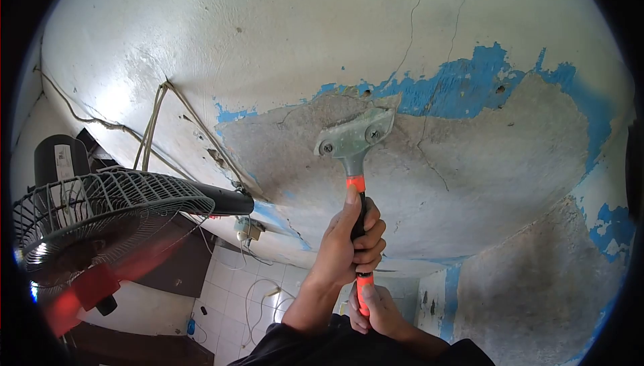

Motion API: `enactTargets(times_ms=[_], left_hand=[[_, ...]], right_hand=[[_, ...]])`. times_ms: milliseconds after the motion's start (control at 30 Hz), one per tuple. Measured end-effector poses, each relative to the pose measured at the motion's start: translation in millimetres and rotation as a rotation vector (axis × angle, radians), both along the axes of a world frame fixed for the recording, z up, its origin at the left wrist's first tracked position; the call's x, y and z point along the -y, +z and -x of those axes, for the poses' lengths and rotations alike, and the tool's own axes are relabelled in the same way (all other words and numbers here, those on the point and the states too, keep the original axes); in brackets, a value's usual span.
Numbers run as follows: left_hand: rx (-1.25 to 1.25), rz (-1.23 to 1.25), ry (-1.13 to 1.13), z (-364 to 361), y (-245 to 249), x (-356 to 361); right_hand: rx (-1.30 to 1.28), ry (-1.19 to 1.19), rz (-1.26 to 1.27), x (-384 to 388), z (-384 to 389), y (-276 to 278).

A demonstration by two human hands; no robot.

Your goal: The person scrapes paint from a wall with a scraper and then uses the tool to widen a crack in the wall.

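A long-handled scraper [355, 139] with a grey metal head, two screws and an orange-and-black handle points upward in the middle of the view. Its head lies over the bared grey plaster, with the blade edge close to the border of the paint; firm contact cannot be made out. My left hand [354, 235] is closed round the black middle of the handle, thumb along it. Lower down, my right hand [378, 311] grips the orange end. The wall surface [302, 37] carries pale paint, a ragged blue layer [463, 87] and exposed grey plaster [483, 158].
At the left stands a fan [114, 212] with a wire cage and a red centre. Loose cables [151, 128] hang from the wall near it. Below are white floor tiles [231, 285] with a cord and dark furniture [127, 346]. Thin cracks run through the paint.
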State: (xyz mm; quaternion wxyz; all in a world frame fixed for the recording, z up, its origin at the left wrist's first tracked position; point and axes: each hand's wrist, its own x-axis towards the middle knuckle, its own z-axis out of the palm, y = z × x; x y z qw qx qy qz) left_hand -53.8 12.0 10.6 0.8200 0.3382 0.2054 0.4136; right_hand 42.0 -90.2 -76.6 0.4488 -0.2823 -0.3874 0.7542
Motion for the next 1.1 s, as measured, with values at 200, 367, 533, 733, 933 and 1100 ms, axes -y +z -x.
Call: enactTargets(times_ms=[200,367,533,733,933,1100], left_hand=[[0.027,0.023,0.010,2.3,1.1,-3.0],[0.011,0.029,0.004,-1.5,-8.0,0.5],[-0.005,0.018,0.005,-8.2,-9.9,2.5],[0.012,0.025,-0.022,-10.2,-7.1,3.1],[-0.033,0.010,0.005,-12.6,-4.0,5.1],[-0.053,0.023,0.019,-12.3,-1.1,4.8]], right_hand=[[-0.045,0.013,0.036,-1.4,1.9,-1.9],[-0.021,-0.002,0.021,4.8,-2.6,-11.5],[-0.062,0.006,0.024,6.6,-8.8,-19.6],[-0.053,0.012,0.027,4.3,-11.5,-17.4],[-0.070,0.035,0.002,1.1,-14.9,-16.0],[-0.060,0.035,0.013,3.9,-13.4,-14.8]])
